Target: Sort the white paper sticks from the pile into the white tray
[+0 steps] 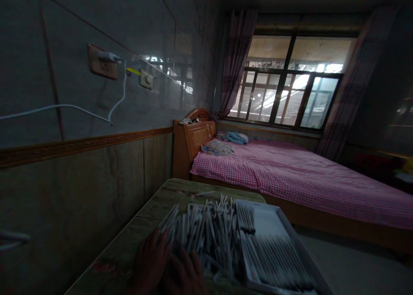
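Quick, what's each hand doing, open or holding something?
Left hand: by the white sticks; grip can't be told.
Right hand: beside it; too dark to tell.

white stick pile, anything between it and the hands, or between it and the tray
Nothing visible stands between the left hand or right hand and the white stick pile; both are at its near-left edge. Towards the tray, only its side rim intervenes.
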Motion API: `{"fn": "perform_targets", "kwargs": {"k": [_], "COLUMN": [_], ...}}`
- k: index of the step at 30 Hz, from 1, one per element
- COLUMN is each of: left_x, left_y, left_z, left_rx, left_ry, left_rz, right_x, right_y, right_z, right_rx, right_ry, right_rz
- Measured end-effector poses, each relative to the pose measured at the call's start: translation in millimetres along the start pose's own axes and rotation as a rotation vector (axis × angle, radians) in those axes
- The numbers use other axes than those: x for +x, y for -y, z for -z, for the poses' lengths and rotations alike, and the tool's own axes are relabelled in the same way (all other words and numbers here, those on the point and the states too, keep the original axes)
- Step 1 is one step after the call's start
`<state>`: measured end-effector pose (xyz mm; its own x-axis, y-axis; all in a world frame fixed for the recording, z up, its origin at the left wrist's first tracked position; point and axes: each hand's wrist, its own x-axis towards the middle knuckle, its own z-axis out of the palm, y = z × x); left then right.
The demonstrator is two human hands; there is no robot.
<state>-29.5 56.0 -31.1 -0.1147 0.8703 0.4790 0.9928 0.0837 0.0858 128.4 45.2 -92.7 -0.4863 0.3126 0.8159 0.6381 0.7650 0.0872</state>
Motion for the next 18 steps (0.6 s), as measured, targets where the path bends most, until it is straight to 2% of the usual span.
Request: {"fn": "perform_targets", "kwargs": {"k": [2, 5, 7, 13, 18], "left_x": [7, 17, 22, 38, 49], "left_y": [-12, -25, -29, -34, -24], "left_z": [-2.7, -6.3, -8.0, -10.7, -4.1], "left_rx": [0.024, 0.003, -0.035, -0.135, -0.149], "left_ry": [0.008, 0.003, -0.002, 0.040, 0.035], "left_rz": [0.025, 0.070, 0.095, 0.124, 0.175], "right_x": [8, 19, 23, 30, 32], "right_y": [-20, -38, -42, -41, -50], "right_z": [24, 44, 43, 19, 32], "right_rx": [0.042, 0.060, 0.060, 0.026, 0.067], "right_ry": [0.118, 0.160, 0.174, 0.158, 0.159], "right_rz": [0.036, 0.046, 0.043, -0.075, -0.084]}}
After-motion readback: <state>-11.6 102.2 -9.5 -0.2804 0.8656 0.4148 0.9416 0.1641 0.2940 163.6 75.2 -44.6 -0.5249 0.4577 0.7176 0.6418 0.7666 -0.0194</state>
